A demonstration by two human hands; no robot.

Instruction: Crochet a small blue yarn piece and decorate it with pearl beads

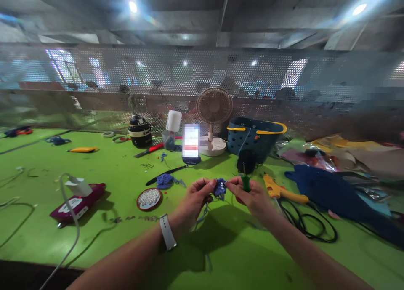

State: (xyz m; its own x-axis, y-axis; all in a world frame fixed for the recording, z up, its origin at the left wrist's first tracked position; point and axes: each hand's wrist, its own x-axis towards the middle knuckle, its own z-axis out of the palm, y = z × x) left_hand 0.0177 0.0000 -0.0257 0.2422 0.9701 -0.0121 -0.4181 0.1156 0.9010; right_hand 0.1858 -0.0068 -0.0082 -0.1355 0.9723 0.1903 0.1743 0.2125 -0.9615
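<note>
Above the green table, a small blue-purple crocheted piece (220, 189) with a few white beads on it is held between both hands. My left hand (197, 196) is closed, pinching its left side. My right hand (252, 197) is closed round a green-handled tool (245, 182) with a thin metal shaft pointing up; its fingertips also touch the piece's right edge. The tool's exact kind is unclear. Loose blue yarn (203, 214) hangs below my left hand. A round dish (138, 202) of white pearl beads and another blue crocheted piece (165, 181) lie to the left.
A yellow glue gun (284, 191) and its black cable (303, 227) lie right. Behind stand a lit phone (191, 142), a fan (214, 106), a blue basket (236, 140) and a dark jug (139, 131). A maroon power strip (94, 196) with a charger sits left.
</note>
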